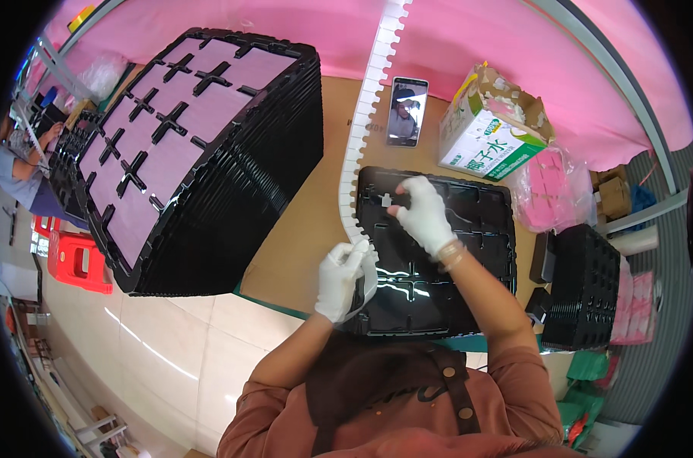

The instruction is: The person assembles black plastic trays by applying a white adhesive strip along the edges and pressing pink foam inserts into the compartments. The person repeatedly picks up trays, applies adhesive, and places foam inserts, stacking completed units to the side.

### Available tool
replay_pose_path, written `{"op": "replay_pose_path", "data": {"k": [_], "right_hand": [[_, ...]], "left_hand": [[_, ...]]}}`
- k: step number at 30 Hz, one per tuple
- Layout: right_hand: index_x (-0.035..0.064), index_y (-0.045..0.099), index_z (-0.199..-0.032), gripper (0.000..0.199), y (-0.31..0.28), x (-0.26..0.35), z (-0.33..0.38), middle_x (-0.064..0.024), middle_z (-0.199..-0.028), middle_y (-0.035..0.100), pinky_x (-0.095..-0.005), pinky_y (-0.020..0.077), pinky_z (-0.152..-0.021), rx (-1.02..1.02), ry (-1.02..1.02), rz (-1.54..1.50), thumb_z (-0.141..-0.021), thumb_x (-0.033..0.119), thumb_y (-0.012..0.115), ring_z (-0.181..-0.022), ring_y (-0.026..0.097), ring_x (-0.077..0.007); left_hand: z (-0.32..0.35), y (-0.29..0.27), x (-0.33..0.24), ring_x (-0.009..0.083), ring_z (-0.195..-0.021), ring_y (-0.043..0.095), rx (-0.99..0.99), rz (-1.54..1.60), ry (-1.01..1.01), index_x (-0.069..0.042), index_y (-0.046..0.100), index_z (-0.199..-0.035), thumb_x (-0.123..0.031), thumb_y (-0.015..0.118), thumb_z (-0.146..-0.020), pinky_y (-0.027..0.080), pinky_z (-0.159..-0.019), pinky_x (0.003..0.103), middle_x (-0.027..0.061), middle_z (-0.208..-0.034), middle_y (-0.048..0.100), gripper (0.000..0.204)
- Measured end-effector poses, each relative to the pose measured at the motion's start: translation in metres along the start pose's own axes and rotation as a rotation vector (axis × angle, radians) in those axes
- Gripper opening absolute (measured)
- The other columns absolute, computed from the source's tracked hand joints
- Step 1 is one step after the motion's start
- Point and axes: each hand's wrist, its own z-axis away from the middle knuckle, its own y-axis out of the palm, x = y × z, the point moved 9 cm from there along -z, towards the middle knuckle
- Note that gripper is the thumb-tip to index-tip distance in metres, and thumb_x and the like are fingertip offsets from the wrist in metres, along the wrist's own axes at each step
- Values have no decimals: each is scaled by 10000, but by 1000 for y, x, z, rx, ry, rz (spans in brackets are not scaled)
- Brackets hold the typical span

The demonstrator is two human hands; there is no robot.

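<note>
1. Pink cloth (468, 38) hangs along the far side of my table.
2. On my left, a tall stack of black trays (247, 183) with mauve panels on top blocks much of the tabletop.
3. One glossy black tray (419, 267), with raised ribs, lies right in front of me.
4. To its right stands a smaller black stack (587, 290).
5. Beyond the tray sits a torn-open carton (491, 133), white and green; a phone (406, 113) lies to its left.
6. My white strip (354, 149), notched along its right edge, runs from the far side down past the tray's left edge.
7. My gloved left hand (339, 282) pinches its near part, fingers closed; a loose end curls beside them.
8. My gloved right hand (424, 217) is over the tray, thumb and forefinger parted, gripping nothing I can see.
9. Just left of those fingertips is a small white piece (386, 201) on the tray; whether they touch, I cannot tell.
</note>
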Motion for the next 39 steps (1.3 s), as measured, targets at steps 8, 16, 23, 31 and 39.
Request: {"op": "replay_pose_path", "data": {"k": [8, 16, 23, 31, 39], "right_hand": [[25, 662, -990, 167, 36, 18, 106, 10, -847, 661, -206, 461, -689, 203, 438, -1007, -861, 85, 749, -756, 567, -49], [62, 687, -828, 138, -15, 51, 111, -44, -809, 648, -294, 488, -676, -96, -70, -416, -739, 28, 787, -732, 614, -186], [38, 658, -743, 148, -50, 68, 120, -64, -936, 611, -365, 483, -756, 9, -155, -305, -665, -22, 768, -855, 587, -257], [66, 635, -713, 220, 20, 55, 155, -68, -914, 622, -439, 463, -735, 260, -223, 60, -635, 136, 829, -843, 585, -303], [58, 564, -800, 316, 25, 44, 153, -106, -900, 579, -441, 458, -699, 265, -150, 77, -612, 86, 817, -836, 583, -321]], "left_hand": [[12, 8, -18, 33, -694, 557, -30, -81, 167, -46, 645, -847, -154, 645, -963, 434, -633, 203, -6, -798, 663, 158], [27, 23, -23, 87, -818, 607, 127, -45, 36, -42, 627, -939, -232, 625, -973, 501, -727, 257, 42, -905, 654, 193], [8, -1, 6, 139, -893, 668, 107, -9, -46, -71, 644, -948, -239, 654, -953, 514, -771, 281, 57, -927, 682, 168], [16, 1, 2, 123, -900, 662, 33, -77, -59, -54, 645, -920, -246, 678, -939, 491, -792, 269, 70, -958, 704, 196], [12, -1, 16, 126, -899, 650, 26, -36, -16, -24, 636, -913, -187, 686, -931, 492, -784, 270, 95, -945, 698, 171]]}}
